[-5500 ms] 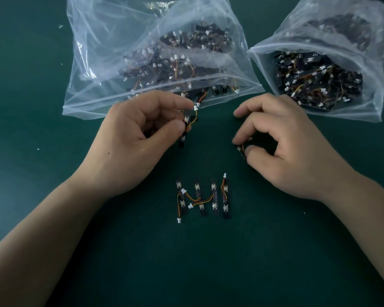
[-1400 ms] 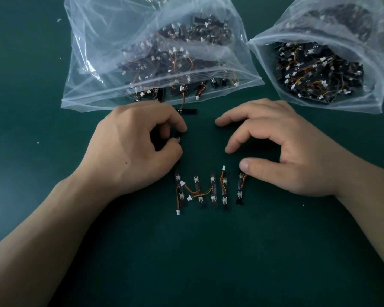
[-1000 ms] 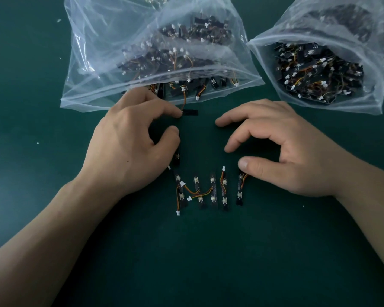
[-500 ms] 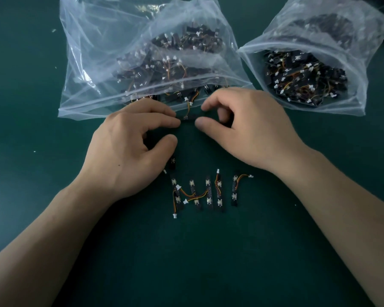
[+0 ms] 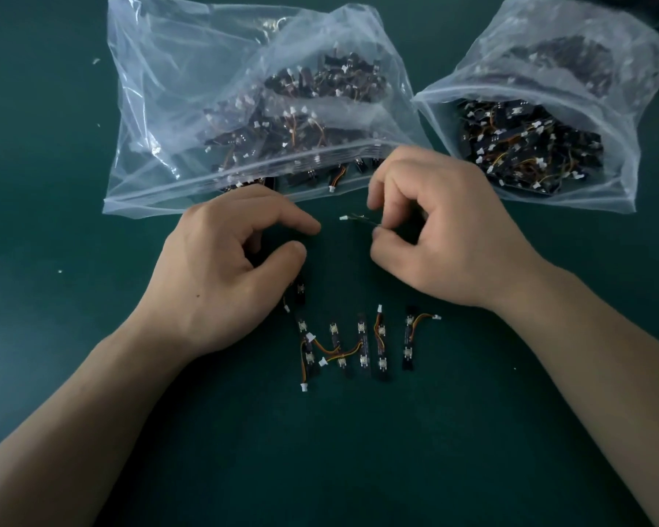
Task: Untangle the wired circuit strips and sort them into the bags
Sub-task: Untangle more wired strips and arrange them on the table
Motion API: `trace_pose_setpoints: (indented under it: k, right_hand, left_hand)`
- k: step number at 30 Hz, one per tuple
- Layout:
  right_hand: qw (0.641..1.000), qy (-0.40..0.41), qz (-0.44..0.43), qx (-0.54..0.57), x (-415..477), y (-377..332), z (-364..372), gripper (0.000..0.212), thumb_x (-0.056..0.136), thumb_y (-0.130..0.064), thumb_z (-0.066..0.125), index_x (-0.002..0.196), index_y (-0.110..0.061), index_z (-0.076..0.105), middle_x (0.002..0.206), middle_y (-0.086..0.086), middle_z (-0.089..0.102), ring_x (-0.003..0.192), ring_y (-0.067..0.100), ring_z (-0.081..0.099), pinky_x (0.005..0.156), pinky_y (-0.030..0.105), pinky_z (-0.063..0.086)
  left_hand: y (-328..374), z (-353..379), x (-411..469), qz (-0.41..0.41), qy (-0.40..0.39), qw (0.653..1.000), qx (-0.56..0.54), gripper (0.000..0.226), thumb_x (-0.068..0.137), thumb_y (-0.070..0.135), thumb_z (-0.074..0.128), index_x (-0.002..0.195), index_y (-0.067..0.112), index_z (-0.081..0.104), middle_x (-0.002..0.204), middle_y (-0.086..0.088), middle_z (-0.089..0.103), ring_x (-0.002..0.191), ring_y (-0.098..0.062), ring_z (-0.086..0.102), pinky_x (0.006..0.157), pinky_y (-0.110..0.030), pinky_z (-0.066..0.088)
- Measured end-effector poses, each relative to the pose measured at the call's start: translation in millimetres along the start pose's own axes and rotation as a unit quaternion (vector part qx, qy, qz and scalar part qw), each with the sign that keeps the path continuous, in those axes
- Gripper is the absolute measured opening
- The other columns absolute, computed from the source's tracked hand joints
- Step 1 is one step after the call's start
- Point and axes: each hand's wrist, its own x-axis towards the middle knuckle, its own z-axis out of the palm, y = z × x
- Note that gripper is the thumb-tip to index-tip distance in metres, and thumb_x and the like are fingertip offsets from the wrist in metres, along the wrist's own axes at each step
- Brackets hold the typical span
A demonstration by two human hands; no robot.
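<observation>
Wired strip in the right grip

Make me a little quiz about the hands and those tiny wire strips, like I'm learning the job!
1. True or false: the right hand pinches a wired strip with a white plug on its end.
2. Pick one. The row of loose strips lies: A) inside a bag; B) on the table between the two forearms; C) on top of a bag.
3. Count: how many clear bags of strips are in view?

Key
1. True.
2. B.
3. Two: the left bag and the right bag.
</observation>
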Motion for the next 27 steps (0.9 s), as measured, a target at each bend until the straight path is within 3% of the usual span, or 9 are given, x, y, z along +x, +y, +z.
trace_pose_setpoints:
  k: [5,9,15,19,23,27]
  right_hand:
    - [0.998,-0.062,0.009,-0.008,-2.1,0.1,0.1,0.019,0.078,-0.026,0.071,0.080,-0.029,0.052,0.090,-0.010,0.064,0.078,0.016,0.059,0.066,0.045,0.051]
    - [0.995,-0.095,0.010,0.017,-2.3,-1.1,-2.4,0.026,0.083,-0.054,0.070,0.099,-0.035,0.063,0.088,-0.019,0.064,0.082,0.011,0.060,0.069,0.033,0.050]
    - [0.994,-0.061,0.045,0.074,-2.7,2.8,0.1,0.014,0.093,-0.026,0.070,0.107,-0.027,0.071,0.087,-0.013,0.068,0.069,0.019,0.059,0.066,0.039,0.050]
    - [0.998,-0.039,0.050,-0.011,0.8,1.6,5.3,0.025,0.097,-0.039,0.069,0.120,-0.028,0.071,0.089,-0.015,0.062,0.069,0.010,0.054,0.064,0.031,0.045]
    - [0.997,-0.040,0.049,-0.048,2.2,0.4,7.4,0.032,0.092,-0.052,0.071,0.114,-0.030,0.075,0.092,-0.017,0.059,0.077,-0.007,0.053,0.067,0.024,0.041]
    - [0.996,-0.044,0.051,-0.060,2.8,-0.7,8.6,0.028,0.089,-0.052,0.075,0.109,-0.032,0.076,0.091,-0.017,0.059,0.078,-0.007,0.053,0.067,0.021,0.039]
  left_hand:
    - [3.1,-1.9,-0.4,0.006,-0.028,1.000,0.007,0.023,0.079,0.029,0.068,0.097,0.039,0.078,0.112,0.019,0.068,0.091,-0.019,0.067,0.082,-0.046,0.054]
    - [3.7,-1.2,-0.7,0.012,-0.032,0.999,0.015,0.026,0.078,0.030,0.069,0.099,0.040,0.079,0.112,0.020,0.067,0.092,-0.018,0.068,0.083,-0.046,0.054]
    - [2.4,-0.6,-0.2,0.014,-0.029,0.999,0.014,0.022,0.081,0.035,0.069,0.098,0.044,0.078,0.110,0.022,0.065,0.085,-0.016,0.065,0.079,-0.043,0.053]
    - [2.3,0.6,-0.1,0.009,-0.023,1.000,0.012,0.015,0.080,0.029,0.066,0.087,0.038,0.077,0.109,0.021,0.066,0.083,-0.023,0.066,0.078,-0.046,0.052]
    - [1.4,-0.1,0.9,0.013,-0.023,1.000,0.007,0.018,0.079,0.025,0.066,0.090,0.035,0.077,0.108,0.019,0.067,0.082,-0.024,0.065,0.076,-0.047,0.052]
    - [1.9,-1.0,0.0,0.018,-0.030,0.999,-0.003,0.024,0.081,0.025,0.064,0.096,0.035,0.079,0.109,0.018,0.070,0.086,-0.021,0.067,0.078,-0.045,0.053]
